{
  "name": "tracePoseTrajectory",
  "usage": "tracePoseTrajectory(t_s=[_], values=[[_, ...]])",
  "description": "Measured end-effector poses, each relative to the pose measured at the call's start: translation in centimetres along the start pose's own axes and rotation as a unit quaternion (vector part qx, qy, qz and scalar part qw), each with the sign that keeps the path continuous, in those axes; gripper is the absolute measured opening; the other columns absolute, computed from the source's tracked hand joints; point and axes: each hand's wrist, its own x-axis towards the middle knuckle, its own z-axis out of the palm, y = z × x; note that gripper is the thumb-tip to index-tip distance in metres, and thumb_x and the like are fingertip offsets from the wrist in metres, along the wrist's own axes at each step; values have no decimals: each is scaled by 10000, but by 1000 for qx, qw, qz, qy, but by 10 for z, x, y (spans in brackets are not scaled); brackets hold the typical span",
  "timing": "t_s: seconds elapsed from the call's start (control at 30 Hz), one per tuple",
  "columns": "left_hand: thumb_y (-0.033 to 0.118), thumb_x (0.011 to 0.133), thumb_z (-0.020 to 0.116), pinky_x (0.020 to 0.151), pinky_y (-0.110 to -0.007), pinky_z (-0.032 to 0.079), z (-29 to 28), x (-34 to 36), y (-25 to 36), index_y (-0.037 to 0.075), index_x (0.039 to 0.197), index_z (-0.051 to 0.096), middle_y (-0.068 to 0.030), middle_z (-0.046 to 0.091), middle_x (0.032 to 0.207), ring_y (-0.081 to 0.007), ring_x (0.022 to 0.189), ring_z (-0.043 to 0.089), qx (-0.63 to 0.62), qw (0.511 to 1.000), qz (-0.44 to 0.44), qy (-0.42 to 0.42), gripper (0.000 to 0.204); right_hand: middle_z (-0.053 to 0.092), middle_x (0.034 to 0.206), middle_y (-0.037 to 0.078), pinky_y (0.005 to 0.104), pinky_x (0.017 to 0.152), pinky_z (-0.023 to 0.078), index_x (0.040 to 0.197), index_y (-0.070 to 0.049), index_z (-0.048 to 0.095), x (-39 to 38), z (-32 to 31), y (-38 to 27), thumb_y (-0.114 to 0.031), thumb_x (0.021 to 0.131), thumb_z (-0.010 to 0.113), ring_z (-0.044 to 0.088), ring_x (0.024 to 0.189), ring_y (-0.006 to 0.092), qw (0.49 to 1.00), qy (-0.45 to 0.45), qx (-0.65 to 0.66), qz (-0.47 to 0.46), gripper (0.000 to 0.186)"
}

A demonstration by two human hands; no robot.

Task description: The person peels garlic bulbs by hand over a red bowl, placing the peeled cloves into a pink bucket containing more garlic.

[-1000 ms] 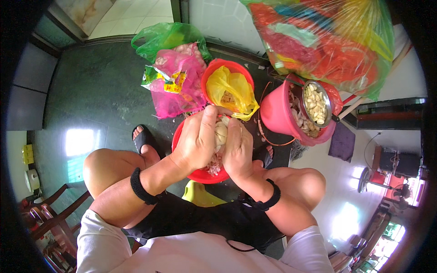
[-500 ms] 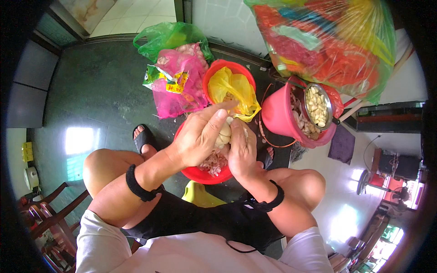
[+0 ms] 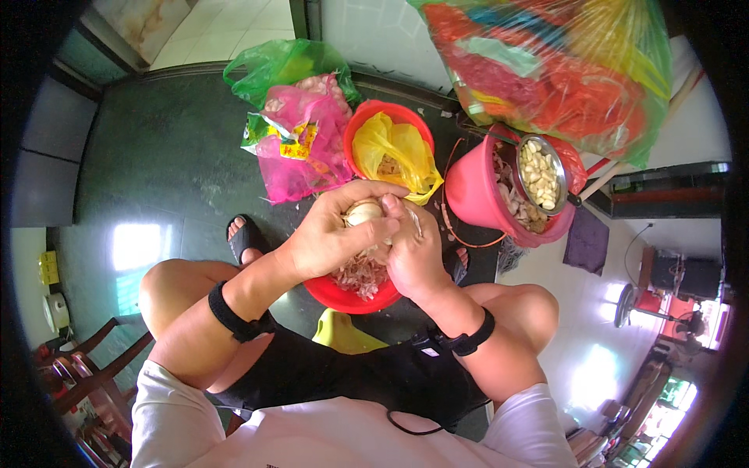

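Cupping a smooth, rounded garlic bulb (image 3: 363, 212) above the red plastic basin (image 3: 355, 306) of papery peels (image 3: 360, 278), the left hand (image 3: 329, 229) curls its fingers inward; the right hand (image 3: 415, 253) sits close, fingers bunched, their hold unclear. Which way the bulb's long axis points is hidden.

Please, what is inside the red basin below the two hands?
Papery garlic peels show in the near part of the red basin. The left hand and right hand cover its far part; anything beneath the peels is hidden.
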Motion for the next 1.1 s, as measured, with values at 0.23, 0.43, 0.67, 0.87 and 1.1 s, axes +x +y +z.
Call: tracePoseTrajectory(t_s=[0.23,0.43,0.67,0.87,1.1], values=[[328,997,588,593,-259,523,-18,-1,-14,36,1230,655,-18,626,924,-125,729,613,-337,917,-174,122,379,473,645,-15,248,429,283,887,-117,567,9,-12,-5,-310,1102,546,363,472,75,927,-16,346,143,290],[323,1001,602,606,-283,522,-20,3,-17,80,1089,676,-25,657,905,-160,766,656,-305,898,-202,246,269,705,796,207,461,609,526,913,-17,667,21,-29,47,-310,1052,598,699,713,400,858,-19,-503,-100,332],[292,1045,595,835,-349,583,-20,0,-14,78,1085,683,-46,732,1006,-200,904,707,-354,895,-201,185,235,722,867,206,538,728,558,1020,-81,707,20,-42,77,-355,932,700,705,853,444,749,-142,-646,43,288],[230,1069,596,936,-346,593,-22,4,-18,47,1164,676,-91,752,1090,-211,1011,734,-314,914,-188,175,221,731,965,224,484,842,567,1154,-33,703,9,-53,79,-466,819,812,722,946,406,779,-123,-597,-150,557],[296,1075,629,746,-291,579,-6,0,-14,35,1157,655,-37,721,995,-139,884,696,-149,942,-178,241,275,716,963,128,345,780,546,1148,0,646,13,-29,-10,-478,1087,527,684,861,154,991,-74,-80,80,496]])
